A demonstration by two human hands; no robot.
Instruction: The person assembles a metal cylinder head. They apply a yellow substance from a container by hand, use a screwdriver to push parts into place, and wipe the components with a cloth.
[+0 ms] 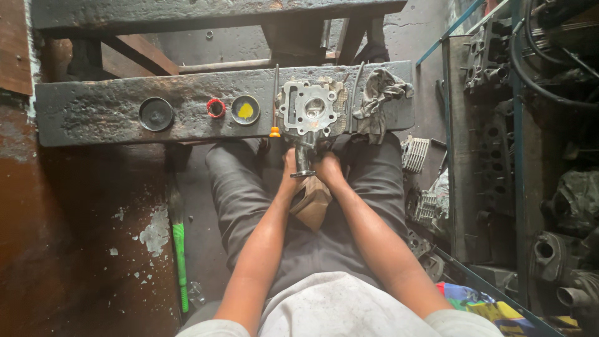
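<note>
You've got both hands wrapped round the pipe end of that cylinder head [310, 112], left hand [290, 170] and right hand [329, 168] also pinching a brown paper scrap [311, 201]. Head's propped on the grimy plank [100, 112], looks mid-clean, plenty left. Rag [379, 93] beside it, lids nearby, engine bits all over the floor.

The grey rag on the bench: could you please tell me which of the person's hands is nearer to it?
Right. The right hand sits below and slightly left of the grey rag, by the engine part's pipe; the left hand is beyond that pipe, farther away.
</note>
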